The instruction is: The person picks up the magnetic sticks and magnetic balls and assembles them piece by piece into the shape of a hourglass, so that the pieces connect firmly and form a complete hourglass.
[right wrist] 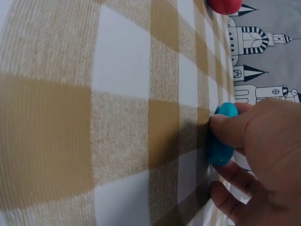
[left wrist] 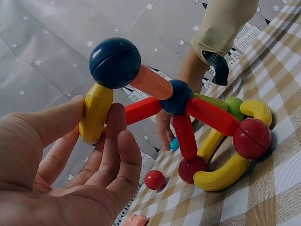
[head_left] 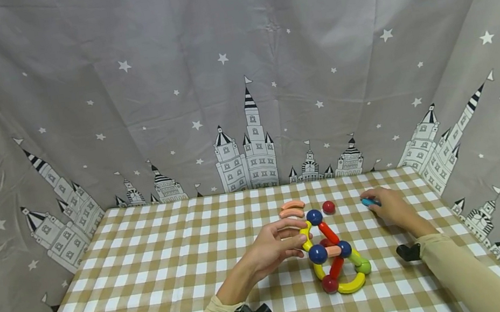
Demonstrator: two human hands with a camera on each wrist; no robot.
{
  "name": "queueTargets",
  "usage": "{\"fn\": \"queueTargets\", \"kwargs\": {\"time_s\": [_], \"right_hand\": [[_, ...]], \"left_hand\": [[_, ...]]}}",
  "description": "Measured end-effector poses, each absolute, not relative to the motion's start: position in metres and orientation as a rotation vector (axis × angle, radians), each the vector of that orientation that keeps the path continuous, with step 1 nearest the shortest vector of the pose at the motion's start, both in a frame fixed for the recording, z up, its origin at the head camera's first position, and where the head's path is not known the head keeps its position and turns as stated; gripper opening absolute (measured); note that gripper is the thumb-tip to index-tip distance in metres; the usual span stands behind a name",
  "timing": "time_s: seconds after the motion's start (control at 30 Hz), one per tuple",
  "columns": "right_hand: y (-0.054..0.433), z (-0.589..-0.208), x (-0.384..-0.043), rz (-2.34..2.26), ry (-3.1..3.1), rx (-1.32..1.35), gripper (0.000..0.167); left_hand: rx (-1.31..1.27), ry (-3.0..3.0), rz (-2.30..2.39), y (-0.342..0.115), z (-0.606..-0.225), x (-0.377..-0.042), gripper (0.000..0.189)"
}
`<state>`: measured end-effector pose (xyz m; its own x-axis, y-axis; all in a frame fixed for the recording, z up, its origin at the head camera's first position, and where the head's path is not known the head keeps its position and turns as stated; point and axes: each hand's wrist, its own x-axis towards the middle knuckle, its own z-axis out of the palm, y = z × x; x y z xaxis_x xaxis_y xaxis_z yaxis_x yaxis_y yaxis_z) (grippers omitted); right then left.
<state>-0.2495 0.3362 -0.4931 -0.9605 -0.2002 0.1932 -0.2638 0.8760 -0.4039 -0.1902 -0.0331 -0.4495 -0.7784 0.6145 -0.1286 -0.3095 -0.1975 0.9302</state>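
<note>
My left hand (head_left: 274, 247) pinches a curved yellow rod (left wrist: 95, 113) between thumb and fingers. That rod is part of a construction of magnetic rods and balls, with a dark blue ball (left wrist: 115, 62) at the rod's upper end. Red rods (left wrist: 185, 135), a peach rod (head_left: 334, 250), a lime rod (head_left: 355, 257) and dark red balls (left wrist: 252, 138) make up more of it. Its lower curved yellow rod (head_left: 352, 285) lies close over the cloth. Off to the right, my right hand (head_left: 388, 206) pinches a short turquoise rod (right wrist: 223, 134) right at the tablecloth.
Two curved peach rods (head_left: 292, 209) lie behind the construction. A loose red ball (head_left: 329, 207) sits between them and my right hand. The table has a brown-and-white checked cloth (head_left: 160, 268), and a grey curtain (head_left: 164, 109) with castles hangs behind it.
</note>
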Motion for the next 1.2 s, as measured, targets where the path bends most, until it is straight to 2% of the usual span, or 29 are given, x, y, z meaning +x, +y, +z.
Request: {"fn": "queueTargets", "kwargs": {"time_s": [0.27,0.47,0.7,1.2], "right_hand": [[0.337,-0.492,-0.245,0.65,-2.885,0.337,0.026],[0.333,-0.484,-0.236,0.724,-2.772,0.46,0.023],[0.326,-0.471,-0.218,0.897,-2.725,0.554,0.026],[0.296,-0.438,-0.174,1.239,-2.625,0.495,0.029]], "left_hand": [[0.353,1.488,2.003,-0.033,-0.452,-0.192,0.033],[0.345,1.47,2.012,-0.033,-0.455,-0.192,0.032],[0.337,1.465,2.02,-0.035,-0.457,-0.191,0.032],[0.36,1.468,2.018,-0.035,-0.455,-0.191,0.032]]}}
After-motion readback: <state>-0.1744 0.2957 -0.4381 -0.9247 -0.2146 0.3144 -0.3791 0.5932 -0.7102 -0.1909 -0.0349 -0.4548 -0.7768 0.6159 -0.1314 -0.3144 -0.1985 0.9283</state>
